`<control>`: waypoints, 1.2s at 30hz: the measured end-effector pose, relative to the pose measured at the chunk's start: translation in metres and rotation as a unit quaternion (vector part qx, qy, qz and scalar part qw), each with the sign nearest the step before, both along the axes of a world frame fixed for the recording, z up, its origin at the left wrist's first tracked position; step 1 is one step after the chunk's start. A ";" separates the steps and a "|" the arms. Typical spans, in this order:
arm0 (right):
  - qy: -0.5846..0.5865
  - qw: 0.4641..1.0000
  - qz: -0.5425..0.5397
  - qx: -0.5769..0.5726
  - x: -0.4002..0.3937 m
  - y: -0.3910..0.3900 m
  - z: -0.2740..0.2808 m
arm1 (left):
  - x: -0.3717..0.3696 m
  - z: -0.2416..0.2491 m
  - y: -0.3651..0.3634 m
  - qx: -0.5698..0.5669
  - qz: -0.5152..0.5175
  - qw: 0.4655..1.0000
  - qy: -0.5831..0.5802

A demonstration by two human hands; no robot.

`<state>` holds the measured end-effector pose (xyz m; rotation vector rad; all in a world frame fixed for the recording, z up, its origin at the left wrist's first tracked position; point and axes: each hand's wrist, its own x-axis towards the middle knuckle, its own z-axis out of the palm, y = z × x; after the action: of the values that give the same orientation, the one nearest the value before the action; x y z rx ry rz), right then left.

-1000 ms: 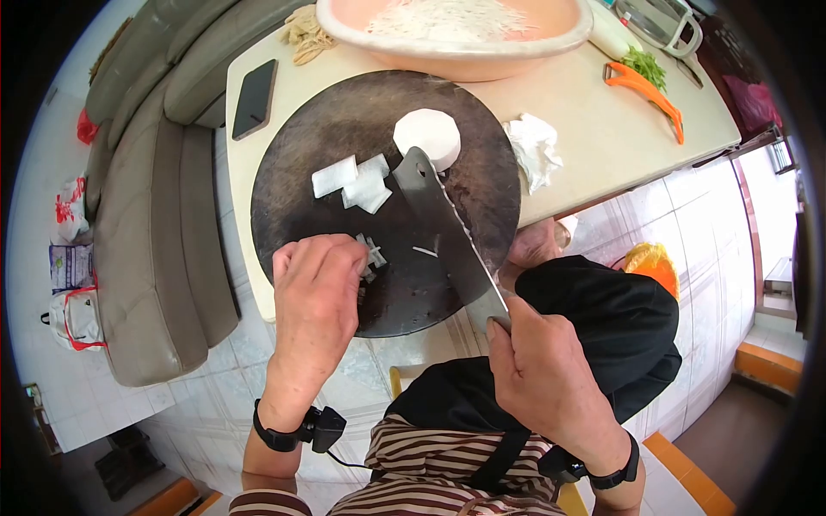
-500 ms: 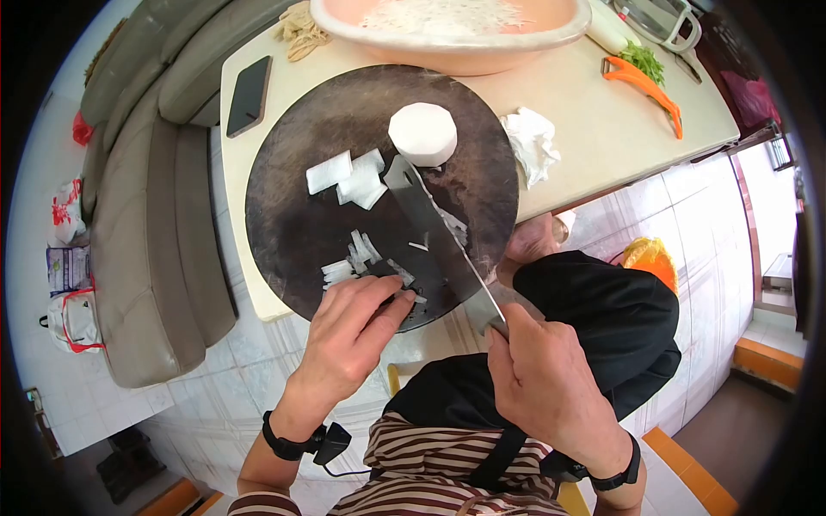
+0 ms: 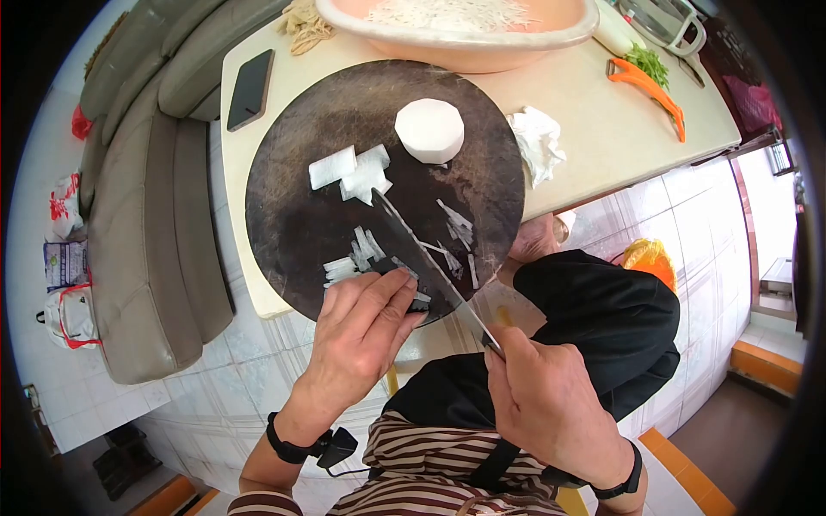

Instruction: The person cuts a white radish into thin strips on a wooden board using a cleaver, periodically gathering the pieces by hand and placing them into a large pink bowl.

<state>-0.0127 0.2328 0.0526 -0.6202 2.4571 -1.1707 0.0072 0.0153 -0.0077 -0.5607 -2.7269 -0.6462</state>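
My right hand point(image 3: 553, 404) is wrapped round the handle of a kitchen knife point(image 3: 428, 258), whose blade slants up and left across the round dark chopping board point(image 3: 288, 206). At the board's near edge, my left hand point(image 3: 366, 322) presses its bunched fingers on white radish strips point(image 3: 368, 249), partly hidden beneath them. The blade lies just right of those fingertips. Beyond its tip are flat radish slices point(image 3: 353, 172). A thick peeled radish chunk point(image 3: 429, 131) sits toward the back of the board. Loose cut strips point(image 3: 459, 230) lie to the right of the blade.
A pink basin point(image 3: 465, 53) of white shreds stands behind the board. A phone point(image 3: 250, 90) and cloth gloves point(image 3: 306, 26) lie left; crumpled tissue point(image 3: 538, 146), an orange peeler point(image 3: 650, 90) and a white radish point(image 3: 616, 33) with green leaves lie right. A grey sofa point(image 3: 146, 249) stands left.
The knife has shifted left, closer to my left hand, uncovering strips on its right side. My left hand has moved slightly right, still pressing on the strips. The view has shifted slightly.
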 end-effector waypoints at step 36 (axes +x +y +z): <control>0.061 0.991 0.071 0.094 -0.009 -0.027 0.000 | 0.004 0.004 -0.006 0.015 -0.016 0.999 -0.046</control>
<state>-0.0219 0.2060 0.0530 -0.8172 2.5369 -0.8593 0.0108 0.0097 -0.0034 -0.5809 -2.7923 -0.7375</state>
